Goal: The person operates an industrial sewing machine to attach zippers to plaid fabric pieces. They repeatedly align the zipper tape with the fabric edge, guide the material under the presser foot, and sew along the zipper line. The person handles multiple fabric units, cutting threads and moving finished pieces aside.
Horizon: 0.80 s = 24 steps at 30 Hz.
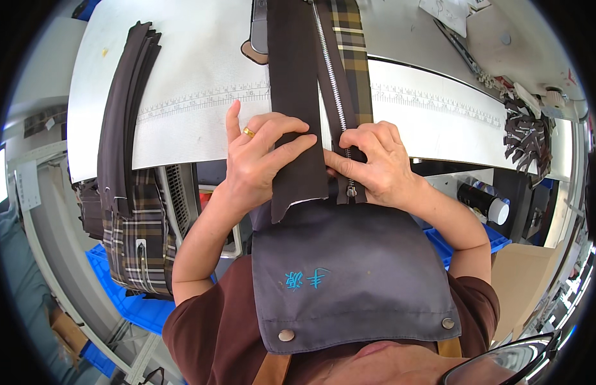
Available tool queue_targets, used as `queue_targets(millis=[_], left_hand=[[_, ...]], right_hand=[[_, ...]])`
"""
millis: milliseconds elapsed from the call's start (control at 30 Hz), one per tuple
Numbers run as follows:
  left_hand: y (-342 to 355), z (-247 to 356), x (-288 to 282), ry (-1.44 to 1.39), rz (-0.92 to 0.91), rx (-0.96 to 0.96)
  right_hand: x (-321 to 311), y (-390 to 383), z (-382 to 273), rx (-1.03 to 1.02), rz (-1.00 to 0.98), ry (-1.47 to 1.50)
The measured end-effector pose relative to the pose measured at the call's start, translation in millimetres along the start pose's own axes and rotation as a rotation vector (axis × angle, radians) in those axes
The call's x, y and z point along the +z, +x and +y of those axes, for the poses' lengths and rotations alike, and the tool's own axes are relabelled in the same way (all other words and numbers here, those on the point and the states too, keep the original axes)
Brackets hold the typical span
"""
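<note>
A long dark brown fabric strip (293, 77) runs toward me over the white table, its near end hanging past the edge. My left hand (263, 157) is closed on that strip, fingers on top near its right edge, index and middle fingers stretched across; a ring is on one finger. Beside the strip lies a zipper (333, 77) with silver teeth on dark tape, its slider near the front end. My right hand (378, 157) pinches the zipper tape just above the slider. Under the zipper, plaid fabric (354, 64) shows along its right side. The right fingertips are partly hidden.
Several dark strips (121, 109) hang over the table's left edge, above plaid pieces (141, 237) and a blue crate (134, 305). A ruler scale (195, 99) crosses the table. At right are a bundle of cut strips (527, 144), a black bottle (477, 200) and a cardboard box (522, 276).
</note>
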<state>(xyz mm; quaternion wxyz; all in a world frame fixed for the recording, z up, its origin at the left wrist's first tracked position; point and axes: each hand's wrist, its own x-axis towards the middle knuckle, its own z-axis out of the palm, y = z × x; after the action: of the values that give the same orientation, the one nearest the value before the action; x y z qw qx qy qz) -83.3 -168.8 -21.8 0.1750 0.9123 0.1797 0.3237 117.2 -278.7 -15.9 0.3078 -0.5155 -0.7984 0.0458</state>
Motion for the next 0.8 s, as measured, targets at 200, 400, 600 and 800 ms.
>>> queue_targets(millis=[200,400,600,800], left_hand=[[-2,0,-2,0.023,-0.005,0.017],[-3,-1,-2,0.019,-0.031,0.011],[-5,3,-6,0.064,-0.061,-0.006],[-12,2,-5,0.159,-0.023,0.061]], right_hand=[[1,0,0,-0.003,0.002,-0.008],[0,1,-1,0.003,0.008,-0.005],[1,-4,4,-0.040,0.021,-0.040],[-2,-11,4,-0.163,0.164,0.009]])
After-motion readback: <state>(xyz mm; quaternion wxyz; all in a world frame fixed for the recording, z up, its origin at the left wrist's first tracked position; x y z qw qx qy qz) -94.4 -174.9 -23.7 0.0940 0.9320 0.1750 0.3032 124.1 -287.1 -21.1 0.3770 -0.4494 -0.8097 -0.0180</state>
